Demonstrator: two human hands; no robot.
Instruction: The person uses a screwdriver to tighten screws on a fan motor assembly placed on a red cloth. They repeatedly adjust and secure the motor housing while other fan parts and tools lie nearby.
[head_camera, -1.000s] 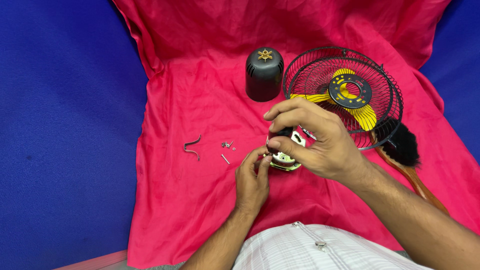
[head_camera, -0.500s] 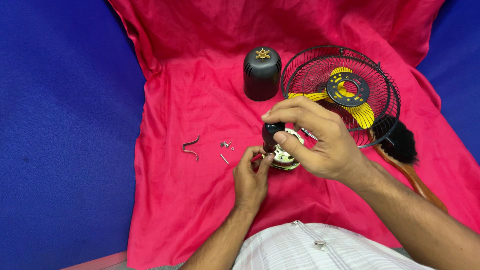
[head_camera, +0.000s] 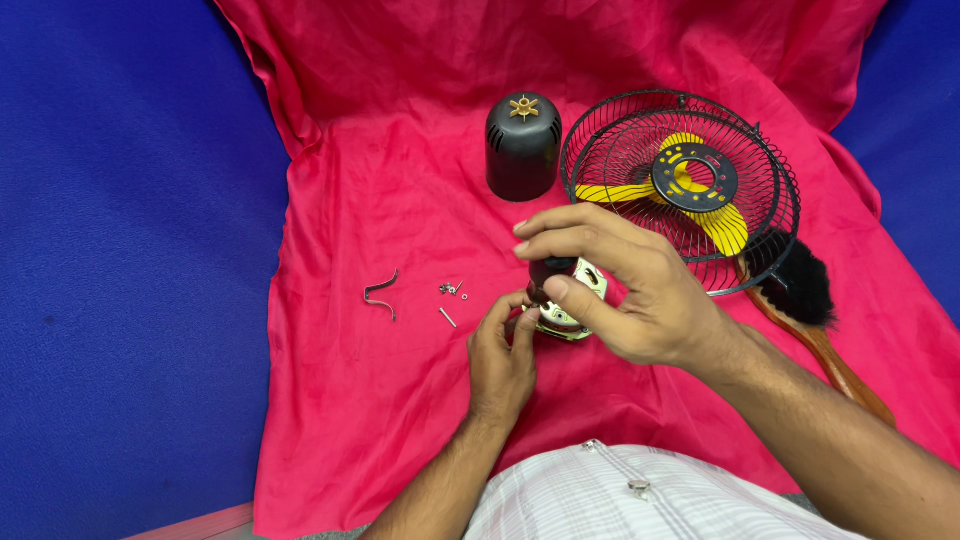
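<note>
The right hand (head_camera: 640, 305) curls over a small fan motor (head_camera: 562, 300), its grip closed on the motor's dark top with thumb and fingers. The left hand (head_camera: 503, 355) pinches at the motor's lower left edge with its fingertips, its grip closed on the metal frame there. The motor sits low over a red cloth (head_camera: 400, 150), near the middle. Just left of the hands lie a thin screw (head_camera: 447, 317), a few tiny fasteners (head_camera: 452, 290) and a bent metal clip (head_camera: 381, 296). Farther up stands a black motor cover (head_camera: 523, 146). To its right lies a black wire fan guard (head_camera: 680, 185) with a yellow blade (head_camera: 722, 225), and beside that a wooden-handled black brush (head_camera: 805, 300).
</note>
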